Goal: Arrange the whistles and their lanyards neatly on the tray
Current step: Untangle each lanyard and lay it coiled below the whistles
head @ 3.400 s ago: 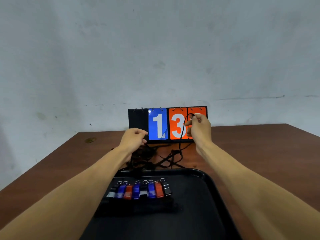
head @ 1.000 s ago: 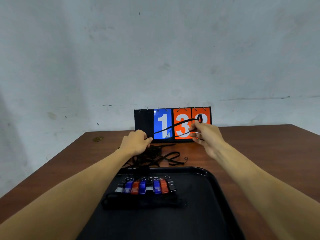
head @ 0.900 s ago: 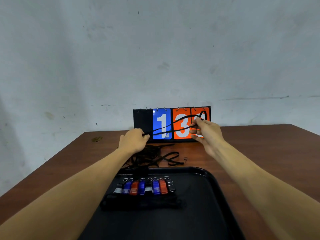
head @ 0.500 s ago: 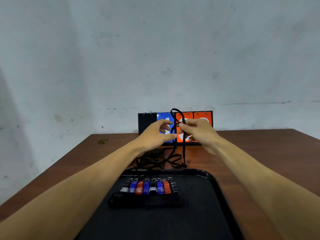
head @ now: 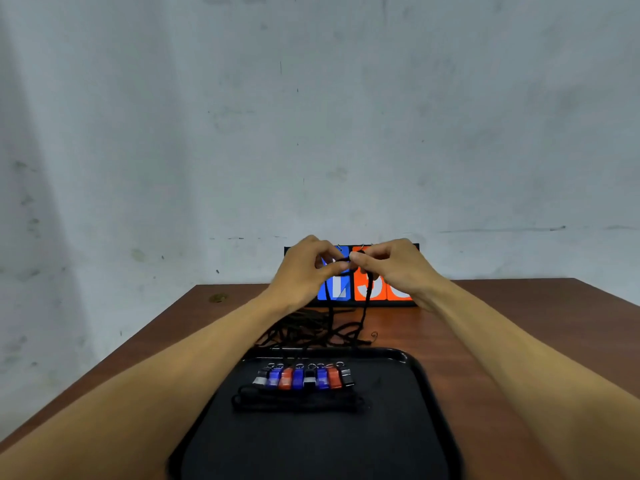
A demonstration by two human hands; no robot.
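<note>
A black tray [head: 412,427] lies on the table in front of me. Several whistles [head: 304,378], blue, red, black and grey, sit side by side in a row on its far part, with folded black cord just in front of them. My left hand [head: 304,271] and my right hand [head: 394,268] are raised above the table beyond the tray, fingertips close together, both pinching one black lanyard [head: 365,303]. Its two strands hang down to a tangled heap of black lanyards [head: 311,332] on the table past the tray's far rim.
A flip scoreboard [head: 370,289] with blue and orange number cards stands at the table's far edge against a grey wall. The brown wooden table [head: 502,327] extends to both sides of the tray. A small dark spot [head: 217,298] marks the far left corner.
My hands held the lanyard stretched apart, then came together and rose, doubling the cord so its strands hang down. The view tilted slightly upward. The whistles stayed in their row.
</note>
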